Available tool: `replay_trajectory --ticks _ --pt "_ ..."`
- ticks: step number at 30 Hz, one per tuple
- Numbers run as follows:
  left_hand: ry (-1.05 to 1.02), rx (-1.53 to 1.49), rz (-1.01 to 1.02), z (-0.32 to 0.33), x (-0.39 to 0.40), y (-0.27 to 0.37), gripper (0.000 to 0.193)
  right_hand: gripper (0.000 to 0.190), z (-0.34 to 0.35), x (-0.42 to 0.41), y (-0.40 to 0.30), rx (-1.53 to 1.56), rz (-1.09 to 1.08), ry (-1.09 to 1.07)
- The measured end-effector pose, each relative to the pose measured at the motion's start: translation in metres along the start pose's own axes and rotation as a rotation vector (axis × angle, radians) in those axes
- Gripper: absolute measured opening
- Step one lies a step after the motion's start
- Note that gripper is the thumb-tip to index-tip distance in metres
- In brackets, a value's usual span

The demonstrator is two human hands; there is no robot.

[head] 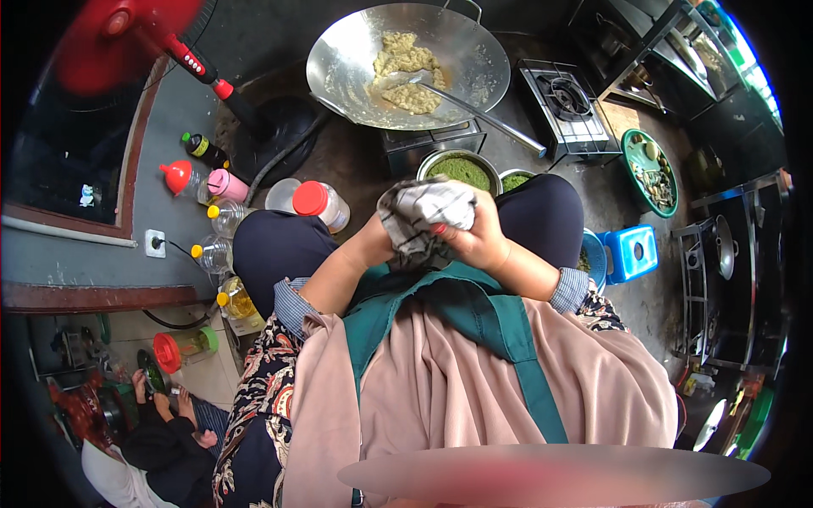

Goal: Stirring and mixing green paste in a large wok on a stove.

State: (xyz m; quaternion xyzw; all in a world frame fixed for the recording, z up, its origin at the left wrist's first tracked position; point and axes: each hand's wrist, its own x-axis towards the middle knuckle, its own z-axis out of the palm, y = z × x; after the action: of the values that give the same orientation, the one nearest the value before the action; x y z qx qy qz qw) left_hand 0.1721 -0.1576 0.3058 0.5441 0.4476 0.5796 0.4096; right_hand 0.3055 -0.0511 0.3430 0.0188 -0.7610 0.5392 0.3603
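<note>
A white and dark checked cloth (422,216) is bunched between my two hands above my lap. My left hand (381,240) grips its left side, with the fingers mostly hidden by the cloth. My right hand (477,232) holds the other side, thumb on top. Past the cloth stands a metal pot of green paste (458,166), with a second container of green paste (516,180) beside it, partly hidden by my knee. Farther ahead, a large metal wok (346,63) on a burner holds a yellowish mash (409,60) and a long-handled metal turner (489,120).
A second gas stove (565,105) and a green basin (676,203) lie ahead right; a blue plastic stool (632,254) is at right. Bottles, a red-lidded jar (324,203) and a red fan (120,32) stand left. Other people (171,438) sit at lower left.
</note>
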Motion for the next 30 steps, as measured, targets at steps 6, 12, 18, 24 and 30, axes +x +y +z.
replay_trajectory --ticks 6,12,18,24,30 --pt "-0.239 0.014 -0.411 -0.012 -0.012 -0.004 0.048 0.037 -0.017 0.020 -0.004 -0.136 0.061 0.106" --pt "0.298 -0.908 -0.556 -0.036 -0.001 -0.017 0.032 0.054 -0.018 0.032 -0.023 -0.462 -0.155 -0.514" --pt "0.669 -0.980 -0.383 -0.084 0.001 -0.020 0.032 0.052 -0.064 0.037 0.008 -0.725 0.162 -0.552" --pt "1.056 -0.762 -0.381 -0.151 0.040 -0.043 0.024 0.068 -0.150 0.060 0.096 -1.230 0.909 -0.654" --pt "1.192 -0.607 -0.472 -0.220 0.055 -0.092 0.039 0.049 -0.133 0.108 0.045 -1.236 0.804 -0.579"
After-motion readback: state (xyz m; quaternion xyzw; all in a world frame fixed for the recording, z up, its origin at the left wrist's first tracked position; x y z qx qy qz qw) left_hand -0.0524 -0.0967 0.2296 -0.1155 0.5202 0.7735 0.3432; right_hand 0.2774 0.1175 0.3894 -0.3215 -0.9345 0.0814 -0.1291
